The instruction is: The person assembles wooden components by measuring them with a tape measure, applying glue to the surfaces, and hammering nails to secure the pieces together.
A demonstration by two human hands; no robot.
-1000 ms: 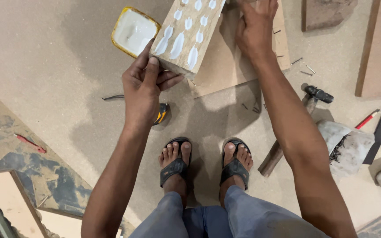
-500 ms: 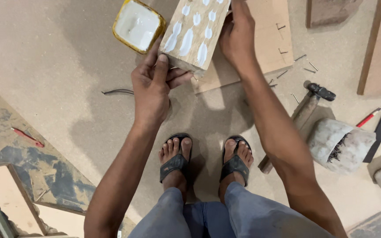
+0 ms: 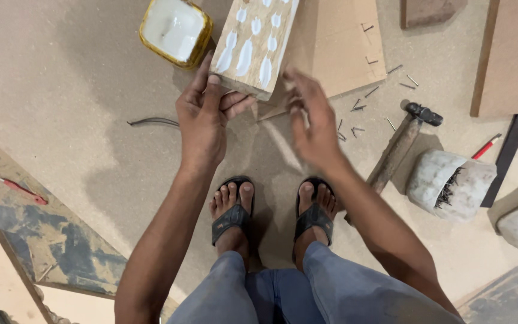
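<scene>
Fingers of my left hand (image 3: 202, 123) wrap the near end of a wooden block (image 3: 254, 45), thumb side against its left edge and fingertips curled under its lower corner, so the block is pinched at that end and held tilted, its broad face up toward me. That face carries rows of white glue dabs (image 3: 245, 55). My right hand (image 3: 312, 123) hangs just to the right of the block with fingers spread and gripping nothing; it is blurred, so I cannot tell whether a fingertip brushes the block's corner, though it looks apart. Beneath the block lies a flat tan board (image 3: 343, 51), and just left of the block sits a square yellow tub (image 3: 175, 30) filled with white glue. Loose nails (image 3: 361, 108) are scattered on the floor to the right of my right hand, near the board's edge. Beyond them a hammer (image 3: 400, 147) lies with its dark head away from me, and beside its handle is a white bag of nails (image 3: 449, 183). A red pencil (image 3: 487, 146) lies past the bag. My feet in black sandals (image 3: 232, 216) stand directly below both hands on the dusty floor (image 3: 61, 90).
</scene>
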